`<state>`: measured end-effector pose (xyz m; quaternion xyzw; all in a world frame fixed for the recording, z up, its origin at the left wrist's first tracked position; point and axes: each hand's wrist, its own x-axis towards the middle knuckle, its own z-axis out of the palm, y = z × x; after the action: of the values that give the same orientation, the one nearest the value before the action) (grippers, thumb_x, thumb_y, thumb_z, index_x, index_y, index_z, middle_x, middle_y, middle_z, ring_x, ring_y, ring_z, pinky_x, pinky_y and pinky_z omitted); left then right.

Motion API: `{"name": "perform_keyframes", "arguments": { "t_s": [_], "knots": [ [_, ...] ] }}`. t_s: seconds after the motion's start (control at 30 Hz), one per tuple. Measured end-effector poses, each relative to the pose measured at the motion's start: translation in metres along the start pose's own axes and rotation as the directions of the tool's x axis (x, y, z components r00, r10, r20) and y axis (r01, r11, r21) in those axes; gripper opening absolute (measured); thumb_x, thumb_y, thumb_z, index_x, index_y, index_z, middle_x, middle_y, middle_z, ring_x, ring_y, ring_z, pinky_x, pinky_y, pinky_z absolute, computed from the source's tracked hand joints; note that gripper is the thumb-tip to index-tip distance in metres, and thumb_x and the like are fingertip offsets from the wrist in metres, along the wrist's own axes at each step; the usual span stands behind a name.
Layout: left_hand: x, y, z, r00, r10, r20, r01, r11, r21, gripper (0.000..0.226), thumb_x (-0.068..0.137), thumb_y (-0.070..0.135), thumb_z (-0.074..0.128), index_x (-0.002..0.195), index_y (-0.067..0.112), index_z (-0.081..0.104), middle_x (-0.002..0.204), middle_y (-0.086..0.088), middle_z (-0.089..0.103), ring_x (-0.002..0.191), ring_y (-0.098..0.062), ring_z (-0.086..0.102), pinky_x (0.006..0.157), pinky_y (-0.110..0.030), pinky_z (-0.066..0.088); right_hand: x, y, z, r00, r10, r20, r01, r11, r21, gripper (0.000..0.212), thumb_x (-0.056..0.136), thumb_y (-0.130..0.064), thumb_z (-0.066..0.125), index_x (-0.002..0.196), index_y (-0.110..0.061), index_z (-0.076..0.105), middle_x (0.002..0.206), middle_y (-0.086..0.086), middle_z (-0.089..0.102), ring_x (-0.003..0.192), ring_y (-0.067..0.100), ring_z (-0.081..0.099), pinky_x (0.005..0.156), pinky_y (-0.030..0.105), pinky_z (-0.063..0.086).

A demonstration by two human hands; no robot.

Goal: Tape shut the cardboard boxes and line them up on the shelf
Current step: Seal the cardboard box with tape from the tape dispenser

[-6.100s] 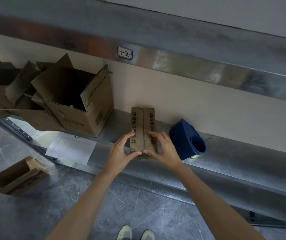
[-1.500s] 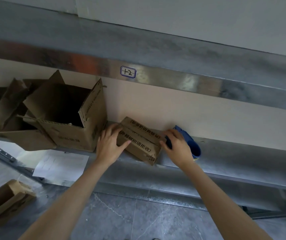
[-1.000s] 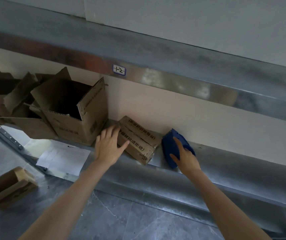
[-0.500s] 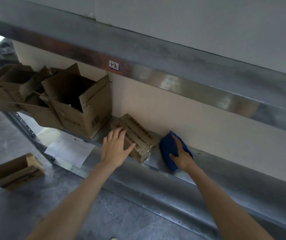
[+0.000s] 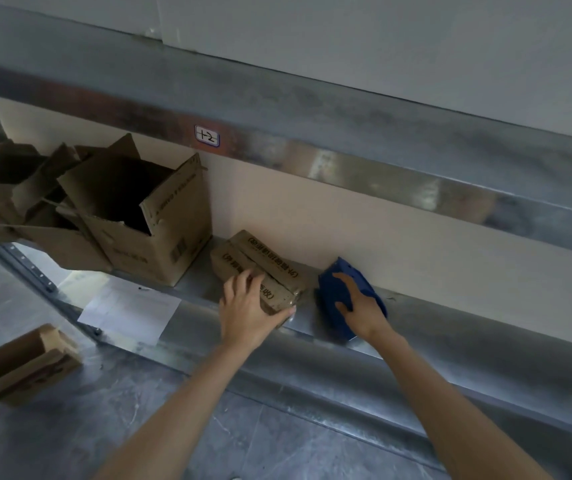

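Progress check: I'd say this job is only just getting going. The small cardboard box (image 5: 260,271) is sitting on the metal shelf (image 5: 433,344) with its back end near the wall, angled rather than squared up. Its two top flaps are lying folded shut with the seam running down the middle and printed text along each flap. I can't tell whether any tape is on that seam; it's looking bare to me.

The left hand (image 5: 246,313) is pressing down on the near end of the box, fingers (image 5: 243,282) lying fairly straight across the top and the thumb reaching along the front corner, so it's steadying rather than gripping. The right hand (image 5: 360,310) is wrapping its fingers (image 5: 345,278) around the blue tape dispenser (image 5: 338,289), which is sitting on the shelf just beside the box. My guess is the taping of this one is about to start.

Plenty is left. The big open carton (image 5: 152,223) is standing to the left with flaps up, and a jumble of more open cartons (image 5: 7,188) is piling up beyond it, none sealed or lined up. Another open box (image 5: 21,362) is lying down on the floor, near a sheet of paper (image 5: 128,310).
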<state>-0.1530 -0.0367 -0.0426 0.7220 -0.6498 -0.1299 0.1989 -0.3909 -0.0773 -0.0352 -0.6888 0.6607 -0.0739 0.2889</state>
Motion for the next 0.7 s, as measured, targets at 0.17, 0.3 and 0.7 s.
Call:
{"name": "perform_keyframes", "arguments": {
  "t_s": [0.17,0.3,0.7],
  "knots": [
    [-0.002,-0.015,0.003,0.997,0.071,-0.045,-0.073,0.995,-0.062,0.082,0.071,0.066,0.070,0.138,0.022,0.051,0.148,-0.001,0.041,0.136,-0.023,0.029,0.107,-0.042,0.039,-0.006,-0.007,-0.010,0.998,-0.063,0.001,0.063,0.998,0.001,0.068,0.097,-0.017,0.055,0.150,-0.037,0.018,0.104,0.021,0.065,0.073,0.033,0.062,0.065,0.038,0.051],
    [0.000,-0.029,-0.002,0.991,0.131,0.012,-0.129,0.985,-0.117,0.080,0.074,0.059,0.074,0.141,0.025,0.048,0.152,0.003,0.036,0.142,-0.021,0.023,0.111,-0.048,0.036,-0.011,-0.017,-0.012,0.995,-0.097,-0.012,0.096,0.995,-0.011,0.067,0.095,-0.017,0.055,0.148,-0.039,0.021,0.093,0.018,0.066,0.060,0.025,0.056,0.054,0.033,0.045],
    [-0.005,-0.040,-0.053,0.976,0.207,-0.059,-0.215,0.961,-0.175,0.066,0.089,0.051,0.065,0.147,0.026,0.044,0.151,0.007,0.042,0.139,-0.016,0.037,0.111,-0.045,0.032,-0.029,-0.069,-0.036,0.844,-0.453,-0.287,0.372,0.880,-0.295,0.058,0.092,-0.051,0.057,0.144,-0.045,0.033,0.074,-0.005,0.063,0.053,0.011,0.045,0.051,0.028,0.042]
  ]
}}
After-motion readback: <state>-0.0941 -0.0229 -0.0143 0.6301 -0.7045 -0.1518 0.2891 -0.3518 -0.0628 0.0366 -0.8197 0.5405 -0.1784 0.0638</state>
